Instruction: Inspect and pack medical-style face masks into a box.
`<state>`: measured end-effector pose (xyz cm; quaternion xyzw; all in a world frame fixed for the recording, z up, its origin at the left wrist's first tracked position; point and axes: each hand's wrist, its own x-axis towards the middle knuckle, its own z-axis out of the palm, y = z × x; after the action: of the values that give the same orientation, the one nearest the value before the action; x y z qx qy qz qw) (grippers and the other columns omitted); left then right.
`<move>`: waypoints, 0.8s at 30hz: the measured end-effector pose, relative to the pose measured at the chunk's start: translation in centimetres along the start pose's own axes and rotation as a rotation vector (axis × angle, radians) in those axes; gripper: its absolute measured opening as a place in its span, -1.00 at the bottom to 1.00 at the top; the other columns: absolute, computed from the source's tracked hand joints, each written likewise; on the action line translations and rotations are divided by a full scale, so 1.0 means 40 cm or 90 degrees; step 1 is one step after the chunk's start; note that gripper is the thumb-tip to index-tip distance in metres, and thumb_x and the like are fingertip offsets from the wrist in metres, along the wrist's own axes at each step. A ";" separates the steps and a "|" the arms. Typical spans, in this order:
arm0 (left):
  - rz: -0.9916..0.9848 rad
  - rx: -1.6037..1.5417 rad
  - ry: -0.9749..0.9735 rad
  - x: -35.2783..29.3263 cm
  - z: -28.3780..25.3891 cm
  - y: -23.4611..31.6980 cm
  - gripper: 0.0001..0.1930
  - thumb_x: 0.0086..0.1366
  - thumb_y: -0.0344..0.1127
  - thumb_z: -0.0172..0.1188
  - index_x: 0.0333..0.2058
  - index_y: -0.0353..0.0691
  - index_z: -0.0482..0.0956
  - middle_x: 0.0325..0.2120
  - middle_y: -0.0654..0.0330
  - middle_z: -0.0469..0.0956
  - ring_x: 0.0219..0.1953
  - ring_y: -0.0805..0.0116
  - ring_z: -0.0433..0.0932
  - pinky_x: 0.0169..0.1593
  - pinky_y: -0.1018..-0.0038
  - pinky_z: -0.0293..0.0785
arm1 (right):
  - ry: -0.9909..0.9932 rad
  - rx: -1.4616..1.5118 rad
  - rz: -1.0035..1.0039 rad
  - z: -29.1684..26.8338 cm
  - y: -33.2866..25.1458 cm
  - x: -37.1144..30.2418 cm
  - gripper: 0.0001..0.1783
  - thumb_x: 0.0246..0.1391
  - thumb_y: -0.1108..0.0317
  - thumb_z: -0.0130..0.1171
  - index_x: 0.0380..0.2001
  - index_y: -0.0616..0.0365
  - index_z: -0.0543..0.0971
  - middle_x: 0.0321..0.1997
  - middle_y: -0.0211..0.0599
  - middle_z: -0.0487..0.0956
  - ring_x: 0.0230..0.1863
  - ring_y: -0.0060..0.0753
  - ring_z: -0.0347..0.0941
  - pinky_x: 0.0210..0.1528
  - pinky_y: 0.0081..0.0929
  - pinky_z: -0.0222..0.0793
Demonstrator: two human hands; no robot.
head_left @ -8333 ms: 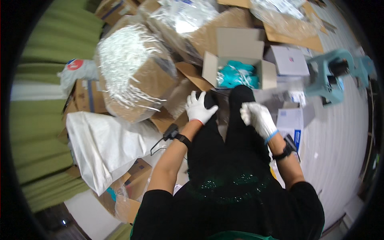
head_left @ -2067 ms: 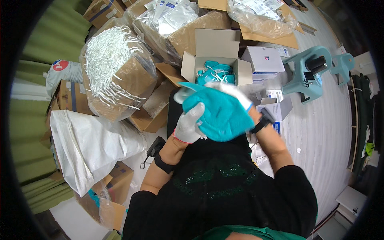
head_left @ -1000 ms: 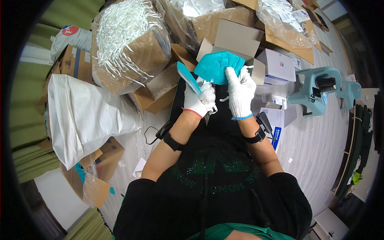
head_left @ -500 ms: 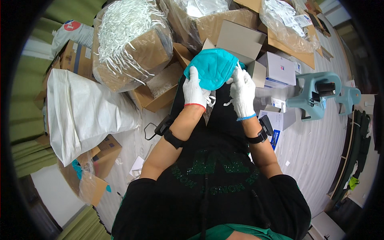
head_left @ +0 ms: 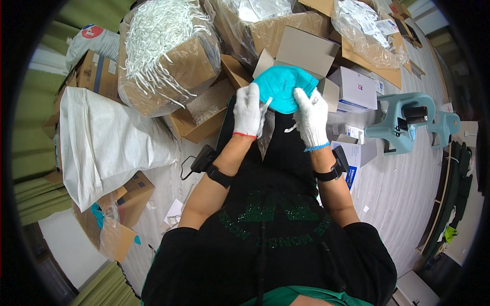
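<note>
A teal cup-shaped face mask (head_left: pixel 285 85) is held up in front of my lap between both hands. My left hand (head_left: pixel 248 112), in a white knit glove with a red cuff, has its fingers closed at the mask's left edge. A white strap hangs by these fingers. My right hand (head_left: pixel 311 118), gloved in white with a blue cuff, grips the mask's lower right side, the thumb lying over its front. Another bit of white strap sticks out beside the right palm. Behind the mask stands an open grey-white carton (head_left: pixel 308 48), partly hidden by it.
A plastic-lined box (head_left: pixel 168 76) heaped with white straps stands far left, above a large white sack (head_left: pixel 109 145). At the right are a white-purple box (head_left: pixel 356 89) and a blue-grey plastic stool (head_left: pixel 400 120) with a dark object on it. Bagged packets (head_left: pixel 365 20) lie far right.
The mask has shifted right and turned. My left thumb has left its front, and the left fingers are now at its edge. My right thumb has come onto the mask's front.
</note>
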<state>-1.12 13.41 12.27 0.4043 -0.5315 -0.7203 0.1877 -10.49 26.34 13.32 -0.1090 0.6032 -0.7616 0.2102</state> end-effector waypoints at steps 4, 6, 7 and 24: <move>0.407 0.420 0.163 0.029 -0.029 -0.024 -0.46 0.16 -0.01 0.32 0.00 -0.25 0.48 -0.13 0.00 0.51 -0.08 0.05 0.52 0.03 0.28 0.43 | 0.071 -0.207 -0.195 0.012 -0.027 0.006 -0.67 0.05 0.43 0.31 -0.06 0.17 0.60 -0.17 -0.36 0.64 -0.25 -0.57 0.51 -0.15 -0.56 0.44; 0.210 0.077 -0.155 -0.034 -0.002 0.025 -0.45 0.27 -0.02 0.26 0.07 -0.32 0.47 0.01 0.07 0.50 0.03 0.31 0.48 0.11 0.40 0.39 | 0.100 -0.538 -0.396 0.015 -0.016 0.004 -0.77 -0.07 0.40 0.35 -0.27 0.08 0.61 -0.37 -0.25 0.57 -0.37 -0.36 0.53 -0.26 -0.47 0.47; 0.132 -0.151 -0.266 -0.047 0.019 0.002 -0.45 0.28 -0.03 0.26 0.09 -0.34 0.46 -0.01 0.12 0.51 0.02 0.36 0.47 0.11 0.42 0.39 | 0.064 -0.579 -0.514 0.034 -0.002 -0.009 -0.80 -0.11 0.37 0.35 -0.37 0.04 0.56 -0.41 -0.20 0.50 -0.38 -0.14 0.51 -0.32 -0.37 0.49; 0.096 -0.238 -0.224 0.068 -0.041 0.013 -0.72 0.36 -0.34 0.17 0.01 -0.28 0.54 -0.09 0.18 0.59 -0.04 0.37 0.55 0.00 0.42 0.51 | -0.197 0.089 0.250 -0.053 0.013 0.068 -0.74 0.22 0.14 0.17 -0.36 0.11 0.59 -0.59 -0.60 0.43 -0.69 -0.77 0.18 -0.67 -0.70 0.04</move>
<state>-1.55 10.31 11.54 0.1906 -0.4422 -0.8491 0.2170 -13.68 26.89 12.07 -0.0904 0.5191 -0.7206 0.4507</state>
